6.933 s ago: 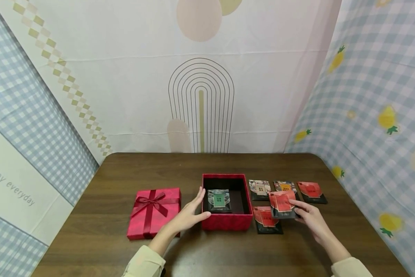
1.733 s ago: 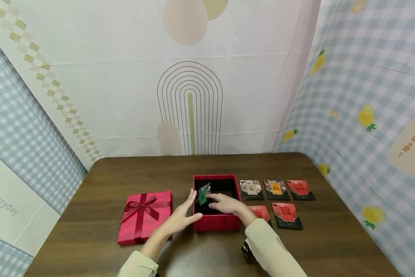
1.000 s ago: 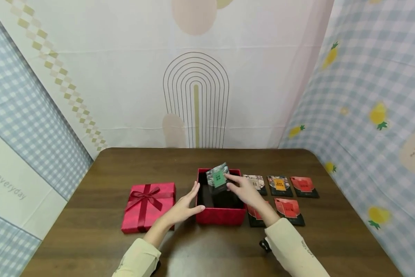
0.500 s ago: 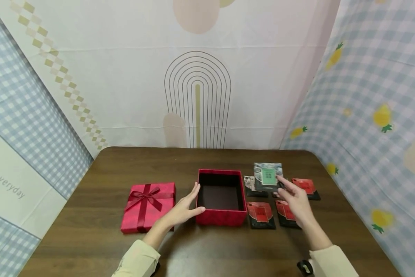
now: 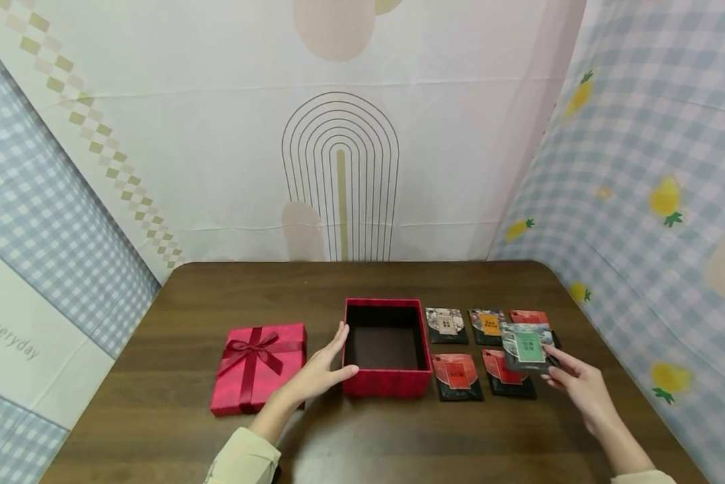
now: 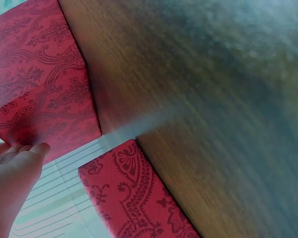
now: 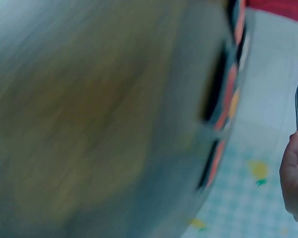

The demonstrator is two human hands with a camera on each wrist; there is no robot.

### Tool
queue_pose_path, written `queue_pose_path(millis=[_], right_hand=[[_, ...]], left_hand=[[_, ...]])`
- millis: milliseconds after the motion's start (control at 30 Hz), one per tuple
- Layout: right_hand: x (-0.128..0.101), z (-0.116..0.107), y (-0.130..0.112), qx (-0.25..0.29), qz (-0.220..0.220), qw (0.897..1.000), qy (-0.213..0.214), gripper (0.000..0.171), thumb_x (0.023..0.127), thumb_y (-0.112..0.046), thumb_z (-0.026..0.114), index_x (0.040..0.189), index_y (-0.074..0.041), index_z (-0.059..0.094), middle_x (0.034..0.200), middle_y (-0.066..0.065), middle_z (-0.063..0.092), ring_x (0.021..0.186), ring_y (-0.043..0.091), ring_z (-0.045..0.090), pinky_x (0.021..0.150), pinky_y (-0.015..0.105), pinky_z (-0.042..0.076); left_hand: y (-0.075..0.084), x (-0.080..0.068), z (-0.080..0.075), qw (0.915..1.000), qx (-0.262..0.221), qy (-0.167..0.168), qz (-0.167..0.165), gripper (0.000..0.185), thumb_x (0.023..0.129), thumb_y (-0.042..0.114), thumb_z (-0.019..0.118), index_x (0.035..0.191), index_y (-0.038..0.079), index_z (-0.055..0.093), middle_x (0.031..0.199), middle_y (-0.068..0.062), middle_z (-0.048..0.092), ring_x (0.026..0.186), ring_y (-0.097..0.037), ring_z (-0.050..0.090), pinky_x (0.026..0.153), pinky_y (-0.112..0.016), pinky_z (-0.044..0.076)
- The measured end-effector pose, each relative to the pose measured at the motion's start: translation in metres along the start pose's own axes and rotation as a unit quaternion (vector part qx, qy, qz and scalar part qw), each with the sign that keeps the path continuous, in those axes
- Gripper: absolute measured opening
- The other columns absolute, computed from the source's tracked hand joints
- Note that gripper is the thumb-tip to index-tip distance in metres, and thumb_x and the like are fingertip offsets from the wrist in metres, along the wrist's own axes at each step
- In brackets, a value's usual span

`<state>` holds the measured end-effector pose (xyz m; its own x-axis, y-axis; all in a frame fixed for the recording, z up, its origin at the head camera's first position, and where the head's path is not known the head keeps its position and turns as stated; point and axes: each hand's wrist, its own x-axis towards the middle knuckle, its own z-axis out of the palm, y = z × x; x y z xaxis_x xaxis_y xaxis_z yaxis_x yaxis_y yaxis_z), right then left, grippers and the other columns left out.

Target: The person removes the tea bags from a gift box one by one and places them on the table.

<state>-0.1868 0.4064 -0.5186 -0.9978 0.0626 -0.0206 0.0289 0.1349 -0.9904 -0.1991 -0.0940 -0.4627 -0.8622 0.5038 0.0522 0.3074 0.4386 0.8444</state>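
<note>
My right hand [image 5: 582, 386] pinches a sachet with a green label [image 5: 527, 347] by its right edge. It is held above the table and overlaps two red-labelled sachets in the head view. In the right wrist view the fingers [image 7: 293, 158] grip that dark sachet, seen edge-on. My left hand [image 5: 316, 370] has straight, spread fingers against the left side of a red patterned box [image 5: 386, 384]. The box stands lidless with a bare dark inside. In the left wrist view the fingertips [image 6: 39, 148] lie at the box wall [image 6: 44, 84].
Left of the box lies its red lid [image 5: 259, 370] with a ribbon bow. Right of it are a white-labelled sachet [image 5: 447, 326], an orange-labelled one [image 5: 488, 327] and red-labelled ones [image 5: 457, 378], in two rows on the wooden table [image 5: 362, 444].
The right hand has lifted the green-labelled sachet out of the box and carried it right, past the other sachets. Earlier it set down a red-labelled sachet. The left hand stays at the box.
</note>
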Motion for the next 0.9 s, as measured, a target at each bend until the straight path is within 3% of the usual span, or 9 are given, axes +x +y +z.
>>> queue_pose_path(millis=[100,200,300,367,500,633,700,800,900], right_hand=[[-0.012,-0.011,-0.008,-0.02,0.02,1.0,0.007,0.039,0.088,-0.007,0.058,0.122,-0.026,0.06,0.102,-0.019,0.059,0.075,0.005,0.065,0.066,0.02,0.052],[-0.026,-0.015,-0.028,-0.091,0.054,0.994,0.006,0.042,0.087,-0.002,0.055,0.112,-0.035,0.06,0.113,0.001,0.058,0.075,0.004,0.064,0.067,0.023,0.052],[-0.032,-0.019,-0.039,-0.162,0.084,0.983,0.003,0.044,0.087,0.002,0.051,0.11,-0.034,0.058,0.12,0.028,0.05,0.074,0.003,0.063,0.067,0.025,0.053],[-0.034,-0.024,-0.041,-0.188,0.1,0.977,-0.004,0.044,0.087,0.004,0.048,0.111,-0.032,0.057,0.12,0.037,0.045,0.073,0.003,0.063,0.066,0.025,0.053],[-0.031,-0.031,-0.036,-0.235,0.11,0.966,-0.015,0.04,0.086,0.006,0.047,0.121,-0.012,0.058,0.123,0.043,0.038,0.07,0.004,0.063,0.063,0.025,0.052],[-0.026,-0.033,-0.032,-0.298,0.104,0.948,-0.02,0.041,0.085,0.004,0.05,0.125,0.011,0.048,0.124,0.043,0.036,0.07,0.005,0.059,0.061,0.026,0.051],[-0.025,-0.033,-0.032,-0.334,0.098,0.937,-0.022,0.042,0.084,0.001,0.052,0.124,0.013,0.046,0.122,0.043,0.039,0.073,0.011,0.058,0.061,0.028,0.05],[-0.024,-0.034,-0.033,-0.388,0.087,0.917,-0.025,0.043,0.084,-0.003,0.055,0.124,0.011,0.048,0.122,0.042,0.041,0.088,0.036,0.057,0.069,0.041,0.049],[-0.023,-0.035,-0.033,-0.425,0.077,0.901,-0.031,0.043,0.084,-0.007,0.057,0.122,0.01,0.049,0.121,0.042,0.041,0.104,0.055,0.042,0.078,0.055,0.042]], left_hand=[[0.0,0.0,0.0,1.0,-0.002,-0.003,0.001,0.08,0.089,0.029,0.059,0.147,0.008,0.009,0.153,-0.008,0.001,0.137,-0.028,0.013,0.107,-0.051,0.018],[0.0,0.0,-0.001,1.0,-0.004,-0.006,0.001,0.08,0.089,0.029,0.059,0.147,0.008,0.009,0.153,-0.008,0.001,0.137,-0.027,0.012,0.107,-0.05,0.017],[0.0,0.001,-0.002,1.0,-0.004,-0.008,0.0,0.08,0.088,0.029,0.059,0.147,0.008,0.009,0.153,-0.009,0.0,0.137,-0.028,0.012,0.107,-0.05,0.018],[0.0,0.001,-0.003,0.9999,-0.003,-0.011,0.001,0.08,0.088,0.03,0.059,0.147,0.007,0.008,0.153,-0.01,0.0,0.137,-0.029,0.012,0.107,-0.051,0.018],[0.0,0.0,-0.003,0.9999,-0.004,-0.012,0.004,0.081,0.089,0.03,0.059,0.146,0.006,0.008,0.152,-0.012,-0.001,0.137,-0.03,0.011,0.106,-0.051,0.018],[0.001,-0.001,-0.004,1.0,-0.003,-0.007,0.005,0.08,0.089,0.027,0.059,0.146,0.004,0.009,0.152,-0.013,0.0,0.137,-0.028,0.012,0.107,-0.05,0.017],[0.001,-0.001,-0.004,1.0,0.0,-0.008,0.005,0.08,0.089,0.027,0.059,0.146,0.004,0.009,0.152,-0.013,0.0,0.137,-0.027,0.012,0.107,-0.05,0.017],[0.001,0.0,-0.004,0.9999,0.004,-0.012,0.005,0.079,0.089,0.028,0.059,0.146,0.005,0.008,0.152,-0.011,0.0,0.137,-0.027,0.012,0.107,-0.049,0.017],[0.001,0.0,-0.003,0.9999,0.003,-0.011,0.006,0.079,0.089,0.028,0.058,0.146,0.005,0.009,0.152,-0.011,0.0,0.137,-0.028,0.013,0.107,-0.05,0.018]])
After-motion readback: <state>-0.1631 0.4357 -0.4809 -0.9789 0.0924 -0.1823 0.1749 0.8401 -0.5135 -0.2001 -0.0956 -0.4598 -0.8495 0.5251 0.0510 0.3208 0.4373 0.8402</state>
